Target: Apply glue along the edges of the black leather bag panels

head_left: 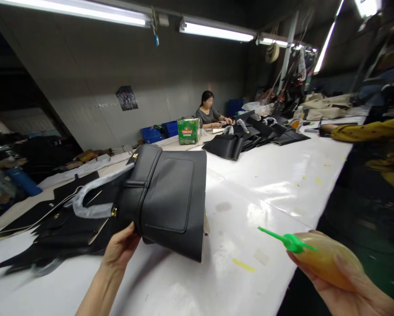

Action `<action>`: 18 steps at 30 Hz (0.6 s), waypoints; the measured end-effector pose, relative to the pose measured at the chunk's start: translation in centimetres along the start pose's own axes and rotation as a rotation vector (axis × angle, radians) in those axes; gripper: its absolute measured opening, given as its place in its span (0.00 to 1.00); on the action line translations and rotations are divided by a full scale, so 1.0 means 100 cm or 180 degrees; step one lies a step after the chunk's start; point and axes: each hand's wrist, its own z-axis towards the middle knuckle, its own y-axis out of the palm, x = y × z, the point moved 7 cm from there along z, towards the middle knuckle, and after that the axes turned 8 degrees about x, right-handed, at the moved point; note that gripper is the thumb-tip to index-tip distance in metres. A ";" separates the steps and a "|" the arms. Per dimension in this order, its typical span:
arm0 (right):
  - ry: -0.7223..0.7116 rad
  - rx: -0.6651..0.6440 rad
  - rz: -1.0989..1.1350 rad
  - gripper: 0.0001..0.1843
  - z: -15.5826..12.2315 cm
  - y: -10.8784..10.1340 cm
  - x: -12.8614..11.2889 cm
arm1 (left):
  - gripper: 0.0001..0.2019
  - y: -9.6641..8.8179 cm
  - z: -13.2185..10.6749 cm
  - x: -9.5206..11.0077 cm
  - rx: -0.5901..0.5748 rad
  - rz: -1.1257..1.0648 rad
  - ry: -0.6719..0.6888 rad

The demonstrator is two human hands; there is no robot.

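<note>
Over the near part of the desk point(230, 292), toward its left edge, we hold up a black bag piece point(173, 193) in our left hand point(121, 248). Our fingers grip it by the lower side, thumb in front and the rest mostly hidden behind; this seems to leave its broad stitched face uncovered. It looks raised clear of the surface, tilted, its clear-wrapped handle point(93, 206) pointing toward the left edge, the wrap probably there to guard against scuffs.

Just past the right edge, our right hand point(345, 283) has its fingers curled around a soft bottle point(331, 259) of amber liquid. The green nozzle point(292, 242) sticks out beyond the fingers toward the bag piece, a hold that likely keeps the tip free and the body easy to squeeze.

Along the left edge lie more black pieces point(72, 230), overlapping, perhaps gathered there to keep the middle open. Near the far edge sits another heap point(249, 138), beside a green carton point(188, 131); a co-worker point(211, 113) sits behind it. At the right edge, farther up, a yellow sleeve point(371, 129) reaches in.
</note>
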 end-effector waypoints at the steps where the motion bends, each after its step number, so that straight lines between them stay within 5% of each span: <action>1: 0.0166 0.0052 -0.0025 0.16 -0.002 0.002 0.006 | 0.20 -0.015 0.001 -0.010 0.0040 0.0037 -0.0076; 8: 0.0657 -0.0217 -0.0396 0.23 -0.004 0.054 0.031 | 0.30 -0.103 -0.006 -0.032 0.0520 -0.0254 -0.0420; 18: 0.0054 -0.1022 -0.1697 0.25 -0.005 0.089 0.068 | 0.34 -0.121 -0.023 -0.038 0.0476 -0.0280 -0.0365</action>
